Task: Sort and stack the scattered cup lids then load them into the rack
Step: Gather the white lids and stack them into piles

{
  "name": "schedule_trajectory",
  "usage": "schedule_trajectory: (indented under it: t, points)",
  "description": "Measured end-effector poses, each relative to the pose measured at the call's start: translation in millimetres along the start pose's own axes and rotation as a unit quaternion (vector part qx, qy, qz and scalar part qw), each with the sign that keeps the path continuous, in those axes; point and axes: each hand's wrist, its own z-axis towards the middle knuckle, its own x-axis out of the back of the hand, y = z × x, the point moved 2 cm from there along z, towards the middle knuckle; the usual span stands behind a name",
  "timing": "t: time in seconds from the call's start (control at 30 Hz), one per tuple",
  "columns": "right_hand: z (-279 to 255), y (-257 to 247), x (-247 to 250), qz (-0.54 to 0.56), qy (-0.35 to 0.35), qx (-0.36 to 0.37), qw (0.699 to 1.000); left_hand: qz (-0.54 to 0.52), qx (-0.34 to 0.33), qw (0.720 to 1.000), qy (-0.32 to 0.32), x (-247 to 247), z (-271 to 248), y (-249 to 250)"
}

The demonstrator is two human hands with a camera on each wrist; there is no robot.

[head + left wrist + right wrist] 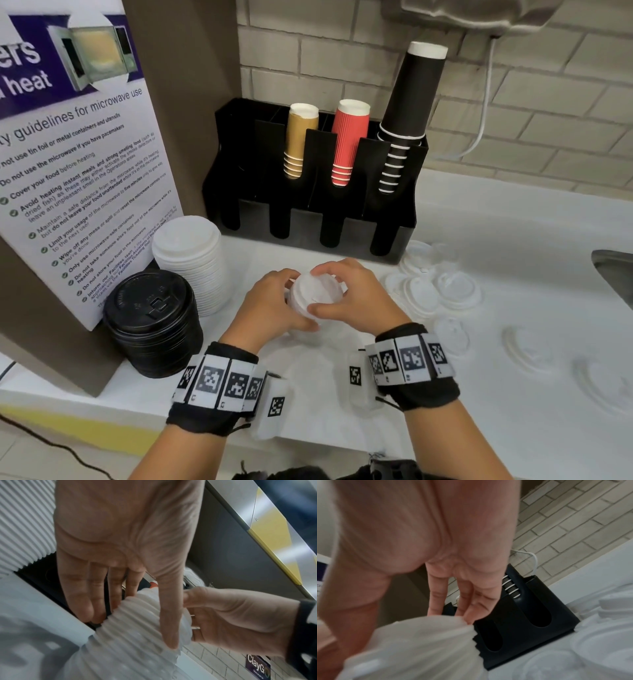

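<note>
the left hand [270, 308] wraps its fingers and thumb round the side of a small stack of white lids [315, 294], and the right hand [356, 301] curls over the top, pinching the rim of the top lid with thumb and fingertips; the stack is held between both hands just above the white counter [513, 240], in front of the black rack [308, 219]. to do this step well, i think the top lid should sit flat and be pushed down evenly all round, so it clicks into the one under it and the pile stays straight, while the left hand only hugs the sides and does not squash them. the lids are thin, bendy plastic, round, with a raised dome, and the left wrist view shows their edges as many little ridges packed close. a tall white lid stack [191, 260] and a shiny black lid stack [154, 318] stand on the left, touching each other, beside a microwave notice [78, 164]. loose white lids [442, 291] lie flat to the right, some overlapping, so sorting is not done. the rack is hard and dark with long slots; brown cups [298, 140], ribbed red cups [349, 140] and black cups [407, 113] stand upside down in its back part, and the front slots look dark, so i cannot tell if lids are in them
</note>
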Motion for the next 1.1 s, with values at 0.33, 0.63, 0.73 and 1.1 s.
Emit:
schedule_trajectory:
  t: [0.33,0.63,0.73,1.1]
  points:
    - [6,-8,-9,-0.067,-0.016,0.002,0.998,0.007,-0.009,1.0,-0.004,1,0,-1]
    - [28,36,34,-0.094,0.036,-0.074,0.992,0.017,-0.014,1.0,-0.006,2,0,0]
    - [40,51,30,-0.213,-0.117,-0.16,0.957,0.02,-0.014,1.0,-0.007,2,0,1]
    - [47,55,22,-0.228,-0.161,-0.152,0.948,0.023,-0.018,1.0,-0.006,2,0,0]
